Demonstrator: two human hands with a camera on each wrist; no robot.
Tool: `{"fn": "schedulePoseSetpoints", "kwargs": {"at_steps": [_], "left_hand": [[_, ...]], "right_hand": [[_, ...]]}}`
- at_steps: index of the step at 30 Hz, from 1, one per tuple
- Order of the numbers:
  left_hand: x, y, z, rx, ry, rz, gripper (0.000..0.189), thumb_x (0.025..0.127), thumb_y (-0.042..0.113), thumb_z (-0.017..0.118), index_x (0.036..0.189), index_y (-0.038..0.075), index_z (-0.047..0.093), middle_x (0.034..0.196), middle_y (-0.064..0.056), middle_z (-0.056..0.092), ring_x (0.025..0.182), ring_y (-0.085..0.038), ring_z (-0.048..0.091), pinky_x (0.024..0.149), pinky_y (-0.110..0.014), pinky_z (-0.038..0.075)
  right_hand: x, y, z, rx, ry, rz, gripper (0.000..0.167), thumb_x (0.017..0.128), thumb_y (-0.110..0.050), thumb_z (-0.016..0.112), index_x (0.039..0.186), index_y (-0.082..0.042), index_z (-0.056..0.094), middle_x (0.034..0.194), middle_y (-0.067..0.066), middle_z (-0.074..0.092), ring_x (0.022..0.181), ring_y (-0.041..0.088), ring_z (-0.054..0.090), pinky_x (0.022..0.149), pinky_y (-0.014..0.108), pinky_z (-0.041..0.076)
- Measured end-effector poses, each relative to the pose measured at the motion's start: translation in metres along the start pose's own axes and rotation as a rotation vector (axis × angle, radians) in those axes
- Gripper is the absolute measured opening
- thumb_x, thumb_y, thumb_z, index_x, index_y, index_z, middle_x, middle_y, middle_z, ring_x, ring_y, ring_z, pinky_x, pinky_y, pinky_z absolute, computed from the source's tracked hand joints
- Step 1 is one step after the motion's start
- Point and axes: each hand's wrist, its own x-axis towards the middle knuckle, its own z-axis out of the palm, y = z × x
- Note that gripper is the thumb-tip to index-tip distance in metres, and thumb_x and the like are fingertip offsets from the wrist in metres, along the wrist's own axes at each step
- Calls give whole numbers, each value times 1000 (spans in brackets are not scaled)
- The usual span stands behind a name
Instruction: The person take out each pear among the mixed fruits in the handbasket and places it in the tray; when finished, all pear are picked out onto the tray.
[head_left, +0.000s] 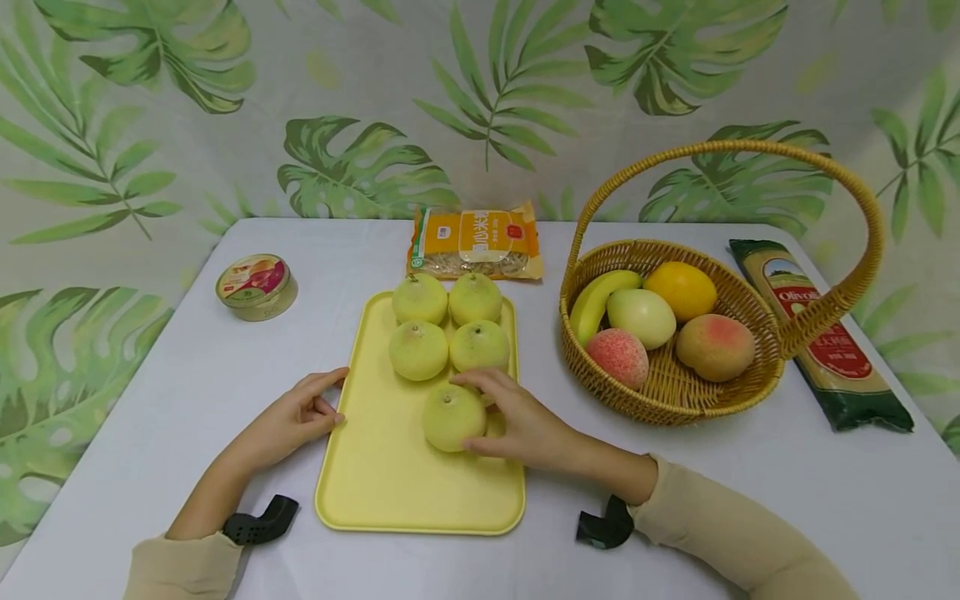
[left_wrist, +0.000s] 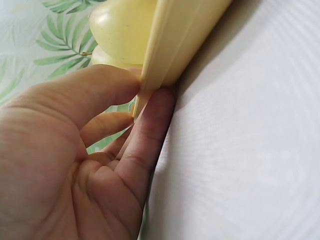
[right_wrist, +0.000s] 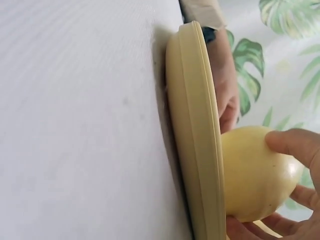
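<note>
On a yellow tray (head_left: 375,492), my right hand (head_left: 521,425) grips a round yellow-green fruit (head_left: 452,417), thumb on its near side and fingers round its far side. In the right wrist view this fruit (right_wrist: 255,172) sits at the tray's rim level, between thumb and fingers. Several matching fruits (head_left: 417,350) stand in two rows on the far half of the tray. My left hand (head_left: 288,421) holds the tray's left edge; the left wrist view shows its fingertips (left_wrist: 159,102) right at the rim (left_wrist: 167,55).
Right of the tray stands a wicker basket (head_left: 667,408) with a tall handle, holding a banana, a peach and other fruits. A green-ended packet (head_left: 832,350) lies beside it. Behind the tray is an orange noodle packet (head_left: 476,242); a round tub (head_left: 257,287) sits at far left.
</note>
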Motion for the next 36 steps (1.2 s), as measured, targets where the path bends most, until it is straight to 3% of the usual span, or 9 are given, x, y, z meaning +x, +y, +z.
{"fn": "schedulePoseSetpoints", "kwargs": {"at_steps": [2,16,23,30,36], "left_hand": [[0,0,0,0,1,-6,59,86,4,60,137,-1,32,125,-18,37,79,-11,53,65,-20,45],[-1,3,0,-11,5,0,59,86,4,60,137,-3,32,124,-20,38,79,-10,53,64,-20,45],[-1,4,0,-8,6,4,59,86,4,60,136,-4,32,124,-20,38,79,-10,53,65,-20,45],[-1,1,0,7,-1,-11,59,86,4,59,137,-2,31,125,-19,37,80,-10,53,65,-20,45],[0,1,0,12,2,-13,59,86,4,60,137,-2,32,126,-18,37,80,-11,53,65,-20,45]], "right_hand": [[3,9,6,-17,4,-23,66,75,-18,74,132,-15,41,129,-1,38,114,10,38,85,26,41],[24,2,27,-91,63,-71,66,76,-32,71,132,-14,40,126,-1,41,113,9,38,81,25,43],[26,1,31,-161,97,-60,68,75,-38,70,132,-15,39,127,-1,40,116,8,36,91,25,36],[20,-8,17,-137,70,-29,68,80,-42,65,135,-16,36,131,-4,38,116,12,40,91,29,37],[6,-21,-13,-136,137,-107,58,84,-32,63,133,-12,38,131,-2,38,115,17,42,91,35,38]]}}
